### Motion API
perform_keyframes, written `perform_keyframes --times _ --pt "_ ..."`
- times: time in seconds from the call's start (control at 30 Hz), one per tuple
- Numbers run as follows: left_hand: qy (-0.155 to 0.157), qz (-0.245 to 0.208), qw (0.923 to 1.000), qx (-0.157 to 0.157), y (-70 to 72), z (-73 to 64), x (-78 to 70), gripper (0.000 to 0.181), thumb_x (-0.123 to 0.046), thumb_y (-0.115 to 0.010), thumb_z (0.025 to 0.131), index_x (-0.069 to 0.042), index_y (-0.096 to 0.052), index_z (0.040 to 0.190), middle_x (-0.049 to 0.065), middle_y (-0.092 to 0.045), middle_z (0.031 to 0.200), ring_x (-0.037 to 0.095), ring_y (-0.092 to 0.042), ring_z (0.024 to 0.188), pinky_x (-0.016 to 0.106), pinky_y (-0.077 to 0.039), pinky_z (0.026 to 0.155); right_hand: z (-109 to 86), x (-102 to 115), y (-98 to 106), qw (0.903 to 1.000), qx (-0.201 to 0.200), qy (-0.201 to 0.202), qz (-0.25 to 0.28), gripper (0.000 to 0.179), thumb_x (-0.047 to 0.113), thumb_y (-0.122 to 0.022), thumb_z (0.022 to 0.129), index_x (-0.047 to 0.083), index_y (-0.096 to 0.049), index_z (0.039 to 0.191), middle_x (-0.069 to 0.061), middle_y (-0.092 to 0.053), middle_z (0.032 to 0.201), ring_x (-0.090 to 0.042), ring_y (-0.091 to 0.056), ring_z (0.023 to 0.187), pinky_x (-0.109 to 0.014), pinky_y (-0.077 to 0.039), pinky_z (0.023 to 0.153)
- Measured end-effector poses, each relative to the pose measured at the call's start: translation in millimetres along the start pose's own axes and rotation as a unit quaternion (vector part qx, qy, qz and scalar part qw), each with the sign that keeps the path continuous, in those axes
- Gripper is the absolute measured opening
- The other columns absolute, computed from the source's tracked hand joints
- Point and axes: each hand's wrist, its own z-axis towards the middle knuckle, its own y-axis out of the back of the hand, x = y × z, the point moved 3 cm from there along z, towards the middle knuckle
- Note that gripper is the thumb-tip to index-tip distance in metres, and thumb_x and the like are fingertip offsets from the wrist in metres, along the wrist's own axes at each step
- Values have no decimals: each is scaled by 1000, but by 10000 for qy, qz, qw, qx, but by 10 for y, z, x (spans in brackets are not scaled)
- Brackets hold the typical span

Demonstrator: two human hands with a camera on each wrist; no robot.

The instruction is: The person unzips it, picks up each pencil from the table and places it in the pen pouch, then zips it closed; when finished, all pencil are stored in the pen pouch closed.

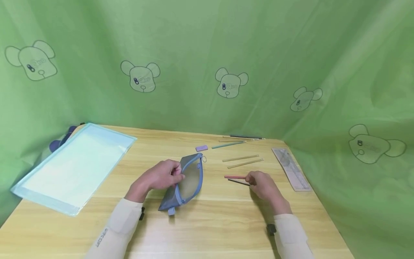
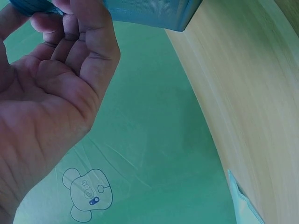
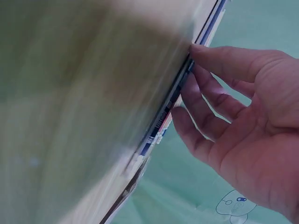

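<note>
Pouch [image 1: 190, 181] and two pencils [image 1: 234, 177] are gripped by left [image 1: 160, 175] and right hands [image 1: 263, 185] respectively.

Folder [image 1: 77, 169] at left of table [image 1: 210, 230], pouch [image 1: 191, 181] right of it, eraser [image 1: 202, 148] behind pouch, pencils [image 1: 229, 145] right, packet [image 1: 291, 169] far right, curtain [image 1: 187, 108] behind.

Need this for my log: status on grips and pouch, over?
Left grip holding open pouch. Right grip at red pencil and black pencil, hold unclear. Nothing seen blocking the pouch.
</note>
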Motion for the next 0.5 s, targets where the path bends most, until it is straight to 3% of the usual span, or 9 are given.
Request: perform_keyframes --times 0.2,0.4,0.5 --pt "-19 -9 10000 25 0 0 -10 30 -12 -69 104 -12 -51 80 -1 -53 74 29 -69 76 27 -51 64 -84 120 -68 9990 286 20 334 23 -9 -78 86 5 -72 104 -8 -74 97 -22 -68 92 -45 -61 88" --pt "-26 -23 10000 29 -2 -3 -4 30 -12 -68 104 -11 -51 80 -1 -53 74 28 -68 75 27 -52 65 -208 372 -204 9930 689 -24 958 26 -5 -81 87 7 -71 107 -3 -67 94 -15 -60 88 -29 -54 82" --pt "-11 -20 10000 30 -2 -1 -1 29 -12 -68 104 -11 -51 80 -1 -54 74 28 -68 75 26 -51 64 -287 506 -243 9926 775 77 936 27 -4 -82 87 8 -69 107 -1 -64 89 -14 -57 83 -25 -50 75"
